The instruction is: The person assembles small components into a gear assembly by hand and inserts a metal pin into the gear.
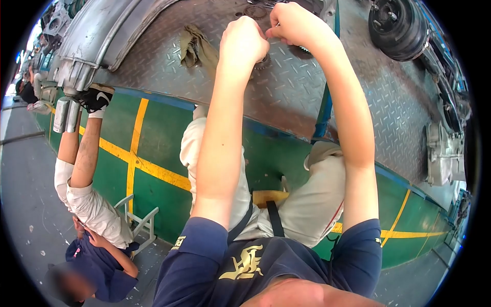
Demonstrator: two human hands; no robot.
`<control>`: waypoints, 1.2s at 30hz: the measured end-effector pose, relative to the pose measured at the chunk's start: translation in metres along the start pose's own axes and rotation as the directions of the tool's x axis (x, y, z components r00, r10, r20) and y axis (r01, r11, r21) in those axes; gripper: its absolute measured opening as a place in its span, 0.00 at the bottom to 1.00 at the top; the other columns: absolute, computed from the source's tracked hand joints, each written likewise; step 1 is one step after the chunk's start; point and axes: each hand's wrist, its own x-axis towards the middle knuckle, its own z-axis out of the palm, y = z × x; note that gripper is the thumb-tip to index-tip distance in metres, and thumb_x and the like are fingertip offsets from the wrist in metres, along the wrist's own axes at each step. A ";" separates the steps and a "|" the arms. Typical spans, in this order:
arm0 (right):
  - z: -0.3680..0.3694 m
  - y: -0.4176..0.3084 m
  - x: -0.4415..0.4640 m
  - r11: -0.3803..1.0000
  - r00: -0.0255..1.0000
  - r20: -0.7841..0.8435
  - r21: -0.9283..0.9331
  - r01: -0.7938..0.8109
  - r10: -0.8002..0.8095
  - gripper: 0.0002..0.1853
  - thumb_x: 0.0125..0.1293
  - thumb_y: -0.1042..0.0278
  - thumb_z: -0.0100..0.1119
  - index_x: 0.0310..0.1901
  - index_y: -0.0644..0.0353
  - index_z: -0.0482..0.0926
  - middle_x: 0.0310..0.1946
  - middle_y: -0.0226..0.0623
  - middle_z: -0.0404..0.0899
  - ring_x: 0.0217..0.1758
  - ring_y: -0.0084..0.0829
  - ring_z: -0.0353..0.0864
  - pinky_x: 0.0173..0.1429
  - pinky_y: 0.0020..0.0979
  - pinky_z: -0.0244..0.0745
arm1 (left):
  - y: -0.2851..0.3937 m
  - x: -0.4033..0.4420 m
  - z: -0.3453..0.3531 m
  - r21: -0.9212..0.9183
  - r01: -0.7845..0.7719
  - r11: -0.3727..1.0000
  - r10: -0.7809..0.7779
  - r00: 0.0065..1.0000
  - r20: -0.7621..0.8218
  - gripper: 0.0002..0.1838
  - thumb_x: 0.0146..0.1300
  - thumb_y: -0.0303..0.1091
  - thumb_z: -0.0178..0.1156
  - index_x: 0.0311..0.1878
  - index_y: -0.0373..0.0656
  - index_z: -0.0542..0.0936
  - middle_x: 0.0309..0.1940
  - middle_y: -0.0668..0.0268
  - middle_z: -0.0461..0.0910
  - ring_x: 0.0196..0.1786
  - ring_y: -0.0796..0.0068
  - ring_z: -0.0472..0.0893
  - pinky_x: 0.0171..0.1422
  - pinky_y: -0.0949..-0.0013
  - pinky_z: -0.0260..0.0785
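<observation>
– Surface under left hand (245, 41) and right hand (294, 24)?
– Steel tabletop (291, 100), raised tread; green floor (166, 125) bodyward.
– Grip?
– Both curled, near each other; can't tell what's pinched. Toothed gear (302, 51) just beside right hand, crumpled cloth (195, 48) left.

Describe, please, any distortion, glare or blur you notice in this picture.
In the head view, wide-angle distortion curves the metal table edge and the corners are black; in the head view, bright light washes out the left hand and right hand; in the head view, glare flecks the table's raised pattern, and a blur covers the co-worker's head.
</observation>
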 end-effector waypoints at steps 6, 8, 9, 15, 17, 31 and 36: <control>-0.003 -0.019 -0.017 0.997 0.994 -0.105 -0.070 -0.013 0.006 0.12 0.55 0.68 0.70 0.30 0.71 0.86 0.29 0.57 0.85 0.37 0.50 0.89 0.45 0.44 0.85 | 0.001 -0.003 -0.001 0.039 -0.011 0.999 0.012 1.000 -0.025 0.06 0.50 0.31 0.73 0.34 0.45 0.91 0.38 0.50 0.88 0.46 0.51 0.88 0.55 0.56 0.80; 0.007 -0.018 -0.020 0.996 0.977 -0.214 -0.084 -0.014 -0.004 0.10 0.57 0.69 0.68 0.30 0.71 0.86 0.29 0.57 0.85 0.38 0.50 0.89 0.45 0.45 0.85 | 0.001 -0.004 0.001 0.048 -0.021 0.999 0.023 0.999 -0.047 0.07 0.50 0.32 0.74 0.34 0.46 0.91 0.37 0.50 0.88 0.46 0.52 0.88 0.55 0.56 0.80; 0.011 -0.019 -0.021 0.996 0.968 -0.253 -0.082 -0.021 0.000 0.10 0.58 0.70 0.66 0.31 0.71 0.86 0.30 0.58 0.85 0.38 0.49 0.89 0.46 0.45 0.85 | 0.001 -0.005 0.002 0.053 -0.031 0.998 0.034 0.998 -0.053 0.07 0.50 0.32 0.75 0.34 0.46 0.91 0.37 0.50 0.88 0.45 0.52 0.88 0.55 0.56 0.80; 0.022 -0.024 -0.028 0.967 0.932 -0.353 -0.253 -0.010 -0.083 0.06 0.60 0.72 0.65 0.34 0.67 0.85 0.31 0.51 0.87 0.37 0.45 0.90 0.43 0.41 0.85 | -0.002 -0.006 -0.005 0.071 -0.085 0.994 0.085 0.996 -0.002 0.07 0.47 0.31 0.76 0.33 0.46 0.92 0.37 0.51 0.88 0.44 0.52 0.88 0.55 0.57 0.80; 0.027 -0.023 -0.028 0.952 0.920 -0.365 -0.304 0.024 -0.140 0.05 0.61 0.71 0.67 0.35 0.64 0.85 0.32 0.49 0.87 0.38 0.45 0.90 0.43 0.41 0.85 | -0.001 -0.006 -0.005 0.086 -0.085 0.993 0.087 0.996 -0.029 0.06 0.46 0.29 0.76 0.31 0.46 0.91 0.36 0.50 0.88 0.43 0.52 0.88 0.54 0.59 0.81; -0.001 -0.050 -0.034 0.978 0.964 -0.210 -0.164 0.129 -0.162 0.05 0.58 0.74 0.65 0.32 0.66 0.85 0.32 0.54 0.85 0.38 0.51 0.88 0.44 0.44 0.83 | 0.001 -0.006 -0.025 -0.100 0.084 0.991 -0.066 0.983 0.173 0.04 0.51 0.25 0.75 0.30 0.38 0.90 0.24 0.58 0.87 0.27 0.74 0.87 0.42 0.67 0.82; -0.005 -0.034 -0.025 0.966 0.947 -0.195 -0.007 0.259 -0.255 0.05 0.55 0.76 0.64 0.32 0.68 0.85 0.28 0.52 0.84 0.31 0.47 0.86 0.39 0.39 0.80 | 0.008 -0.008 -0.031 -0.120 0.126 0.985 -0.093 0.964 0.248 0.03 0.53 0.25 0.75 0.30 0.37 0.89 0.23 0.61 0.87 0.26 0.76 0.87 0.37 0.68 0.81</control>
